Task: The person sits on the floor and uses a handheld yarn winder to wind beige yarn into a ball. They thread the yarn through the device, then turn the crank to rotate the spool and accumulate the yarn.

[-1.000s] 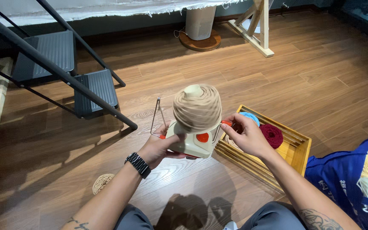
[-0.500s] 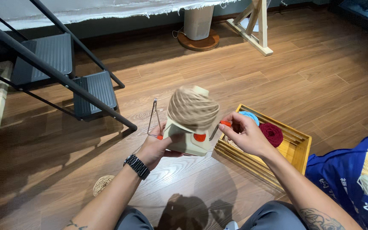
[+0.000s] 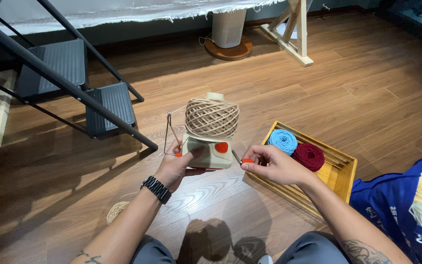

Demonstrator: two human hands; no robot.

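Observation:
A cream yarn winder (image 3: 211,152) with orange knobs carries a fat ball of beige yarn (image 3: 212,117) on its cone. My left hand (image 3: 178,165), with a black watch on the wrist, grips the winder's base from the left, close to its wire yarn guide (image 3: 168,134). My right hand (image 3: 273,164) pinches the orange handle of the crank (image 3: 246,161) at the winder's right side. The ball's strands look sharp, not blurred.
A wooden crate (image 3: 337,173) at the right holds a blue yarn ball (image 3: 282,141) and a dark red one (image 3: 308,156). A blue bag (image 3: 400,210) with yellow and cream yarn lies far right. Black metal steps (image 3: 74,83) stand at left. A small beige yarn cake (image 3: 117,210) rests by my left arm.
The crank handle has swung from the upper right of the winder down to its lower right with my right hand. The yarn ball went from motion-blurred to sharp. My left hand stayed on the base.

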